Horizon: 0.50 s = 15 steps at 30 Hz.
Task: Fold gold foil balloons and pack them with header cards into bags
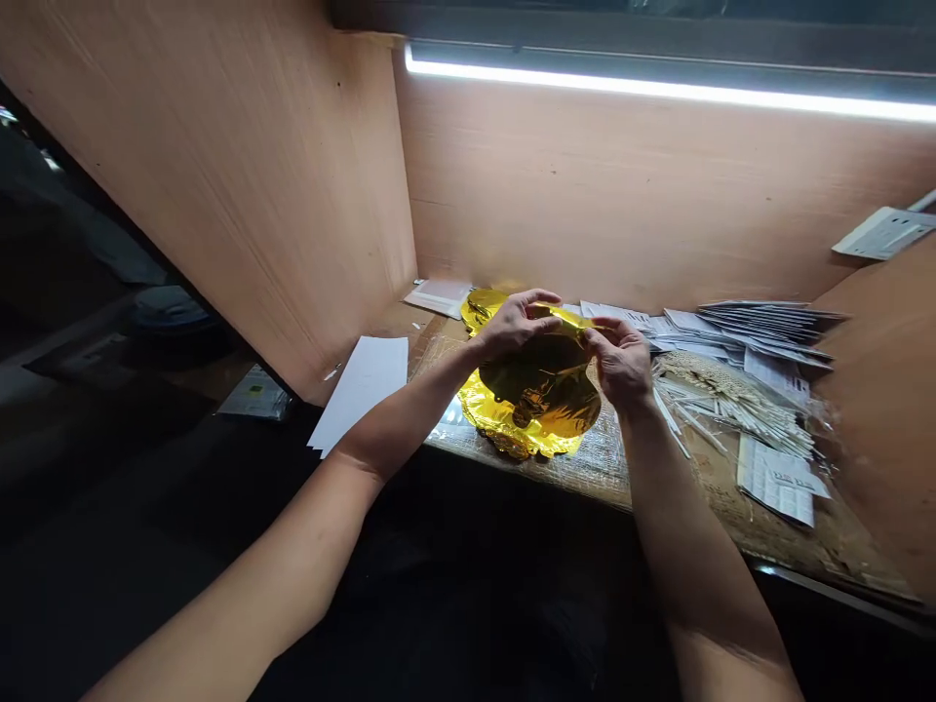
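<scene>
**Desk:** What do you have on the head camera?

**Me:** Both bare hands together over a gold foil balloon (pixel 537 400). I see the left hand (pixel 516 325) and right hand (pixel 621 363) each closed in a pinch on its upper edge, fingers curled, the hands just apart.

**Desk:** Where does the balloon sit?

**Me:** On a clear plastic sheet (pixel 604 463) covering a wooden bench (pixel 387 322), its top edge raised between my view's two hands.

**Desk:** What surrounds it?

**Me:** To the right, a bundle of white plastic sticks (pixel 731 419), printed sheets (pixel 776 480) and stacked paper packets (pixel 767 322). To the left, loose white paper (pixel 362 390). Above, an LED strip light (pixel 658 88) runs along a wooden panel (pixel 585 195), with a white wall socket (pixel 884 232) at far right.
</scene>
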{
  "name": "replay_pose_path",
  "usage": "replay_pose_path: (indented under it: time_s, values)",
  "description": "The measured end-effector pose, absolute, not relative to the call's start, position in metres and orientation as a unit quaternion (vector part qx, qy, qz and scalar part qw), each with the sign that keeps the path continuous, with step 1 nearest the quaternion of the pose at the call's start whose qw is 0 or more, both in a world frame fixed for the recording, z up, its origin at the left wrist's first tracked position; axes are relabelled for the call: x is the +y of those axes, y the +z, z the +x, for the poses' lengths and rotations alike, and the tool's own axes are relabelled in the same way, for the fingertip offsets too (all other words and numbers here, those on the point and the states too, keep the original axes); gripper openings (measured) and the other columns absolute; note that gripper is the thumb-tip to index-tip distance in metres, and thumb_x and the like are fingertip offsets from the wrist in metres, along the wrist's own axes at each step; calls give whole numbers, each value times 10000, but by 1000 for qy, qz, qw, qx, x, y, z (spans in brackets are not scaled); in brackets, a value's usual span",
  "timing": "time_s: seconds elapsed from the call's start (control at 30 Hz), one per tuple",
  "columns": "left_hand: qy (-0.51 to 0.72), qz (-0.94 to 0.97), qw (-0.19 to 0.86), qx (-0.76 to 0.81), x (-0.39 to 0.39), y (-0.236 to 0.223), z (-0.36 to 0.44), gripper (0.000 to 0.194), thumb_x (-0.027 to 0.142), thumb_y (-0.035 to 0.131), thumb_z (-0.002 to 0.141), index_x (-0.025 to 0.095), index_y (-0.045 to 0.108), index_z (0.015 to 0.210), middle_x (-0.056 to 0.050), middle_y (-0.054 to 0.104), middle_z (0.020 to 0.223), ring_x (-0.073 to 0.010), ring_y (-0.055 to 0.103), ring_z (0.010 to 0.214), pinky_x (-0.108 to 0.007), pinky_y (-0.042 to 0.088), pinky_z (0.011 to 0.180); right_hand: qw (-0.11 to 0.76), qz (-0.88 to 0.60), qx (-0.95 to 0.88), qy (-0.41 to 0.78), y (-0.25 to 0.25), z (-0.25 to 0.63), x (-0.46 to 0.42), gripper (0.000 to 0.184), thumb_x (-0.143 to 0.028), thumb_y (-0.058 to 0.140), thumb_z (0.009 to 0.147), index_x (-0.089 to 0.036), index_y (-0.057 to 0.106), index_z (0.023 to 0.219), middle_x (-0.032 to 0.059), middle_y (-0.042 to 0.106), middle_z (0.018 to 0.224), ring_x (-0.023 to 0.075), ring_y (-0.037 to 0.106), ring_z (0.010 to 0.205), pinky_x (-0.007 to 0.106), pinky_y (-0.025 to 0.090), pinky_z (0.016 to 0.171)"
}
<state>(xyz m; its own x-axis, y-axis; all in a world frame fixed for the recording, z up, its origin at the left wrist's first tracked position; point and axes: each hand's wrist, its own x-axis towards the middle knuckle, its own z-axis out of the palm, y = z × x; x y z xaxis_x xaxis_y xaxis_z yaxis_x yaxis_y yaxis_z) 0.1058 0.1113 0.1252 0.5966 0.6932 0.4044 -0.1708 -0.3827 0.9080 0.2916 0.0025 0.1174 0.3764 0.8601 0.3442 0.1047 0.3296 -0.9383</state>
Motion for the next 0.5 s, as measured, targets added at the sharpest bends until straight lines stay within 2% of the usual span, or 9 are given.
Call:
replay_pose_path:
  time_s: [0.1,0.17,0.23,0.3,0.37,0.43,0.5]
  values:
    - [391,781,448,191,102,137,125,329,237,832,812,100,759,1102,-59,738,902,-167,672,827,-333,545,856,645,-534,-510,197,130,317,-13,361,-439,856,736,-209,729,984,51,769,958,227,728,865,452,604,916]
    - [407,822,338,211,89,145,137,142,218,750,879,121,787,976,-55,706,863,-185,651,845,-348,530,853,622,-563,-530,127,139,333,-30,284,-422,819,800,-199,751,962,58,759,925,234,714,851,465,602,902]
    - [434,846,231,207,73,149,144,141,237,671,950,156,781,914,-86,695,949,-224,637,953,-387,522,896,591,-596,-543,32,147,344,-52,222,-412,760,881,-199,757,942,71,728,919,242,691,851,458,601,848]
    - [450,860,151,188,54,147,146,184,273,618,1001,189,759,918,-120,692,1137,-264,608,1121,-440,497,992,554,-619,-551,-73,148,349,-80,211,-411,705,949,-207,757,946,115,694,1048,280,678,966,454,593,816]
    - [441,880,93,152,35,133,139,195,294,573,1038,220,737,964,-116,678,1309,-278,576,1253,-470,454,1073,504,-627,-573,-154,138,348,-110,214,-419,711,962,-220,748,1034,167,625,1291,346,634,1176,479,582,857]
    - [422,901,44,91,16,108,126,187,275,542,1058,243,722,1015,-92,685,1387,-266,588,1310,-458,440,1086,437,-628,-615,-193,115,340,-141,280,-399,758,945,-248,708,1175,182,537,1491,394,556,1349,519,549,957]
    - [415,910,1,18,-4,71,107,155,236,556,1054,244,710,1036,-77,713,1389,-251,618,1337,-425,458,1050,376,-619,-657,-208,79,324,-166,318,-314,768,953,-280,660,1250,162,561,1526,387,554,1392,537,488,1043]
